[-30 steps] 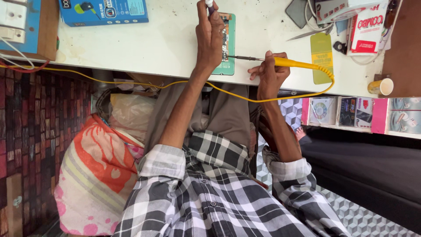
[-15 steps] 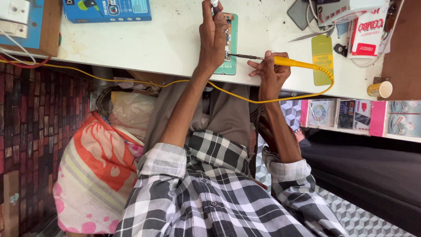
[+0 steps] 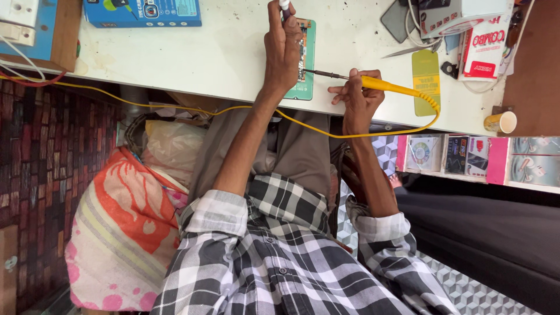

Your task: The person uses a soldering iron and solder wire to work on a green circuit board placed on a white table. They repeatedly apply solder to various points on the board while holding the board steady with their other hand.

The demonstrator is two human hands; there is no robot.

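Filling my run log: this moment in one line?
left hand: holds small tool over green board | right hand: holds yellow soldering iron, tip at board

1. Camera view: drifted slightly, so the blue box sits a touch further right and higher.
2. Left hand, gripping a white-tipped tool: shifted a little right in the view.
3. Right hand, gripping the yellow soldering iron: tip edged marginally upward along the green phone.
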